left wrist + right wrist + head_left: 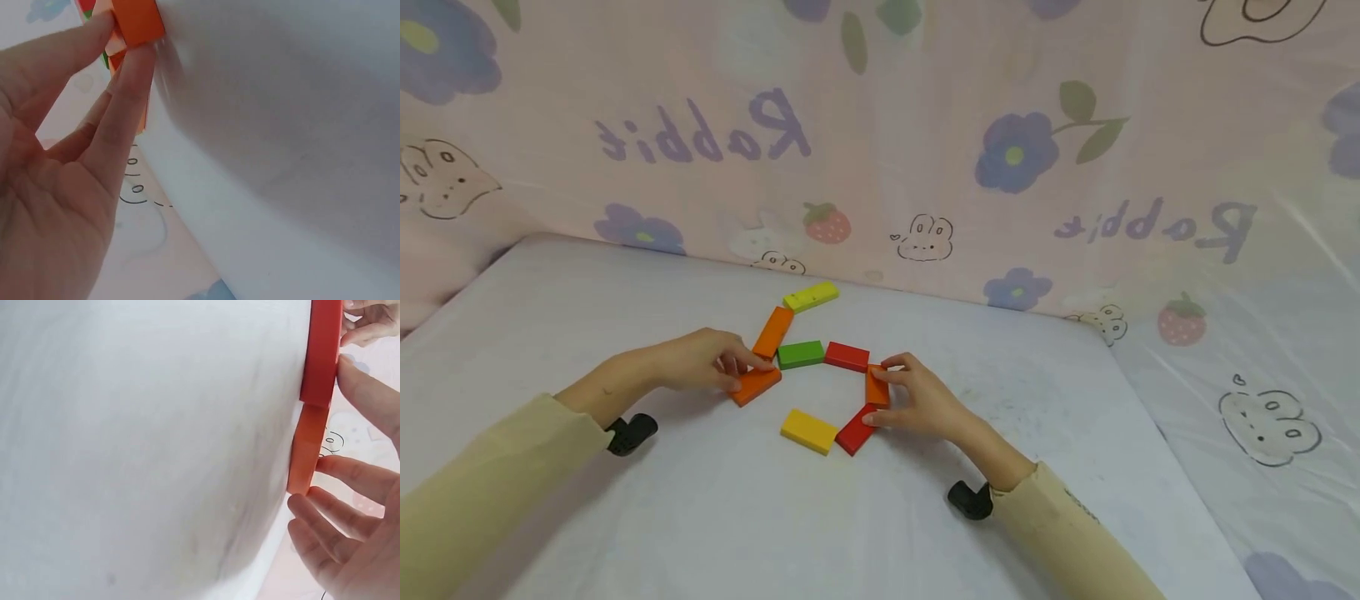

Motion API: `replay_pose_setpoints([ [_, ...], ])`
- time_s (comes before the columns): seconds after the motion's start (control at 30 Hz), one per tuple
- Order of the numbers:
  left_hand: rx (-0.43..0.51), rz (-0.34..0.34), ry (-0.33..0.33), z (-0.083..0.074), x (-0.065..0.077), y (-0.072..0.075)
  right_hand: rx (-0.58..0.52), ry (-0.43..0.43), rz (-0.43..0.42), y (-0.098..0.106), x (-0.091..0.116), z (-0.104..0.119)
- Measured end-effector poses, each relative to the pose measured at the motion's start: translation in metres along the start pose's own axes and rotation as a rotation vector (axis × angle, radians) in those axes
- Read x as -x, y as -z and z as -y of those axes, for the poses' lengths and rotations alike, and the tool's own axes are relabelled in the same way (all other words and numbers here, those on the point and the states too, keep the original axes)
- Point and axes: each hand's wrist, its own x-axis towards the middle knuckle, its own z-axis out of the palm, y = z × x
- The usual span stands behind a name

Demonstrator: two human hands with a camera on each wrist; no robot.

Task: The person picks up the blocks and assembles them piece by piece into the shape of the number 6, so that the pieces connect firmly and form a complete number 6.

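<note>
In the head view my left hand (703, 360) pinches an orange block (756, 387) lying on the white table, with thumb and a finger at its edges. The left wrist view shows fingertips against that orange block (140, 22). My right hand (921, 398) rests at the right of the row. Its thumb touches a red block (853, 433), and a forefinger touches the top of an orange block (877, 392) behind it. In the right wrist view the remaining fingers (322, 531) extend loosely beside the orange block (306, 450).
A green block (801, 355) and another red block (847, 357) lie between the hands. A second left-side orange block (772, 332) leads back to a yellow-green block (811, 297). A yellow block (808, 432) lies in front. A printed curtain (880, 167) hangs behind the table.
</note>
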Motion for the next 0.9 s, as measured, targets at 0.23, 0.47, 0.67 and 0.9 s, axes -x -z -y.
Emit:
replay_pose_setpoints([
  [0.23, -0.005, 0.021, 0.015, -0.006, 0.005, -0.003, 0.011, 0.017, 0.003, 0.000, 0.000, 0.001],
  [0.47, -0.045, -0.028, 0.004, -0.010, 0.004, -0.008, 0.017, 0.002, -0.006, 0.003, 0.001, 0.000],
  [0.67, -0.074, -0.105, -0.026, -0.016, 0.003, -0.016, 0.013, 0.016, -0.003, 0.003, 0.001, -0.001],
  [0.9, -0.126, -0.181, 0.013, -0.024, 0.001, -0.024, 0.013, 0.033, -0.008, 0.001, 0.000, 0.001],
])
